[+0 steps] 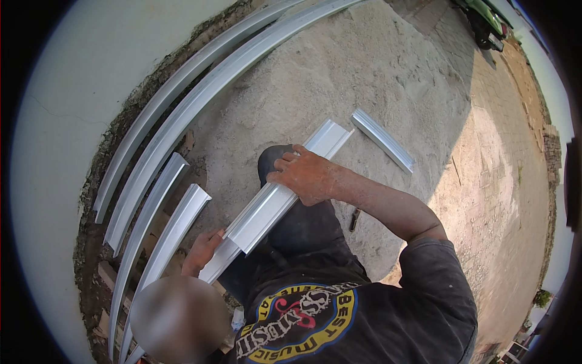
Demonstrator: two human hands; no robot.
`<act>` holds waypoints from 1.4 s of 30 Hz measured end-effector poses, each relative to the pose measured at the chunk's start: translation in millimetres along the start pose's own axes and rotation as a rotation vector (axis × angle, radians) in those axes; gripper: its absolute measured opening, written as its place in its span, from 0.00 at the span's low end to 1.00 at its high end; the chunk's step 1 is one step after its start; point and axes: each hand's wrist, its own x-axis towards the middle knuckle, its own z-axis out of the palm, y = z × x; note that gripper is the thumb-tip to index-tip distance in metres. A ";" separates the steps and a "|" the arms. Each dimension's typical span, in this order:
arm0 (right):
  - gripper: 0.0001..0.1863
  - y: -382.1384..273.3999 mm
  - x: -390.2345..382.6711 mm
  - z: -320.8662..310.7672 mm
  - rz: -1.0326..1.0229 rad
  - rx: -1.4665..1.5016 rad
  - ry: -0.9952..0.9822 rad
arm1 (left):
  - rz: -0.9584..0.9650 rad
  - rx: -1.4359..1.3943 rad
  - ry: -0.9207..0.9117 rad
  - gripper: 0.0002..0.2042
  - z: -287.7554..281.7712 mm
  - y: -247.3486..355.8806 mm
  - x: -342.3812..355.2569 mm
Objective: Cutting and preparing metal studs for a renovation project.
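Note:
Two silver metal channels (279,200), one overlapping the other, lie diagonally across my dark-trousered legs. My right hand (301,174) grips the upper length from above, fingers curled over its far edge. My left hand (205,247) holds the lower part at its left edge, beside the step where the pieces overlap; some of its fingers are hidden. A short silver channel (382,141) lies on the sand to the right of the held pieces. A small dark tool (354,219) lies below it, near my right forearm.
Several long metal channels (170,109) run along the foot of a white wall (54,139) on the left. A sand heap (364,67) fills the middle. Sunlit paving (503,200) is to the right, with a green vehicle (488,27) at the top right.

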 end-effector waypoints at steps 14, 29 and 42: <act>0.35 4.0 11.7 -8.4 0.041 0.076 -0.133 | -0.085 0.059 0.001 0.26 -1.7 4.3 3.5; 0.35 14.4 -19.9 -7.4 0.041 -0.045 0.023 | 0.100 -0.071 0.013 0.24 9.0 0.5 1.3; 0.33 3.4 -1.3 8.6 0.006 -0.035 0.203 | 0.022 -0.069 -0.024 0.20 -0.5 7.8 -4.3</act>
